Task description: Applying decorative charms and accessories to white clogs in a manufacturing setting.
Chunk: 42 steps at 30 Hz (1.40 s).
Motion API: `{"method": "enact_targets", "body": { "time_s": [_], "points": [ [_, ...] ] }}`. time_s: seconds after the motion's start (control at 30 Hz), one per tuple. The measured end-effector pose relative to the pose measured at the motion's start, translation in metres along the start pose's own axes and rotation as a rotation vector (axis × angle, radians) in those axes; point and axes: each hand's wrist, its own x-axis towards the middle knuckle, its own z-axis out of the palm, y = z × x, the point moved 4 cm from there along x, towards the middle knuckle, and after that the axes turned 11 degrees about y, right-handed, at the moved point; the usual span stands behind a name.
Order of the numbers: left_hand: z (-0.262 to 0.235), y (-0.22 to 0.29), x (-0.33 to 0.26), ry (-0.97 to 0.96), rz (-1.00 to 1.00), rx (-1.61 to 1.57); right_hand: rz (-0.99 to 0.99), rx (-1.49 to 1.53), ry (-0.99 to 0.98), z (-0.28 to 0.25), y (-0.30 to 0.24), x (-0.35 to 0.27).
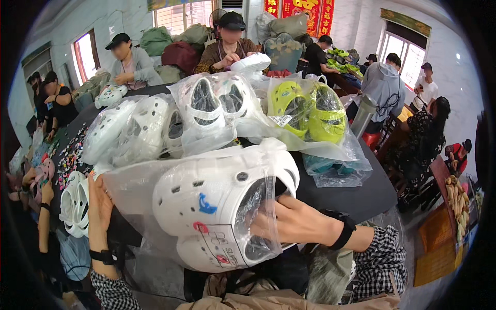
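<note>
A: Quick pass. Right hand (297, 222) sits at the open mouth of the clear plastic bag (155, 181), fingers pushed in against the heel of the white clogs (217, 206). Grip pressed on the shoe and bag edge, not spread.

B: Left hand (99, 204)?

A: Flat, fingers extended, palm against the far end of the same bag. It braces and pinches nothing. The bagged pair is held up between both hands, above the near edge of the black tabletop (356, 194).

B: Step in hand, as a judgement?

A: Looks like seating the pair inside the bag. To do it well: keep the left palm firm as a stop, push from the heel, keep the bag mouth wide so the film doesn't fold under the sole.

B: Surroundings?

A: Behind it, more bagged white clogs (150, 129), another white pair in a bag (212, 103), a lime green pair (310, 113) bagged, all on the tabletop. Loose white clogs (75, 204) just beside the left hand. Small coloured charms (72, 155) scattered at left. Other people sit around, working.
</note>
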Motion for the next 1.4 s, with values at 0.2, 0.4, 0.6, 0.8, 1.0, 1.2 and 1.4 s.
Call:
{"method": "enact_targets", "body": {
  "time_s": [0.2, 0.4, 0.6, 0.8, 1.0, 1.2, 1.4],
  "points": [
    [0.054, 0.082, -0.02, 0.033, 0.471, 0.441, -0.145, -0.078, 0.026, -0.009, 0.002, 0.024],
    [0.236, 0.13, -0.085, -0.913, 0.859, 0.713, -0.26, -0.185, -0.068, -0.015, -0.009, 0.058],
    [0.298, 0.104, -0.095, -1.146, 0.785, 0.732, -0.346, -0.152, -0.042, -0.018, -0.024, 0.07],
    [0.283, 0.103, -0.063, -0.833, 0.59, 0.999, -0.326, -0.115, 0.002, -0.007, -0.028, 0.061],
    [0.222, 0.088, -0.042, -0.866, 0.226, 0.777, -0.204, -0.084, 0.074, 0.005, -0.02, 0.038],
    [0.145, 0.089, -0.069, -0.701, 0.51, 0.88, 0.103, 0.084, -0.013, 0.006, 0.008, 0.009],
    [0.021, 0.019, -0.049, -0.328, 0.189, 0.64, 0.226, 0.081, 0.033, -0.013, 0.019, -0.017]
  ]
}}
